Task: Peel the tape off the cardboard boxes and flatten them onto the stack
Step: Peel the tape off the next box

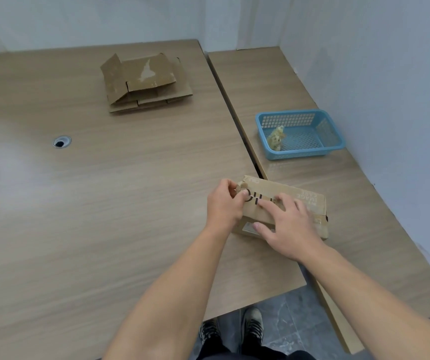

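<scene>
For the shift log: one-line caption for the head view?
Left hand pinches tape on the cardboard box; right hand presses it down; flattened stack behind.

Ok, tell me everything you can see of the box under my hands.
The cardboard box is brown, closed, with black print on top. It lies flat across the seam between two tables. The left hand pinches what looks like a tape end at its left edge; the right hand rests spread on its top.

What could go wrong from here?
1. The left hand pinches only a small tape end; it may tear, or strip facing off the cardboard box, like the pale scar on the flattened stack.
2. The box lies across the table gap, held only by the right hand pressing flat; it might slide.
</scene>
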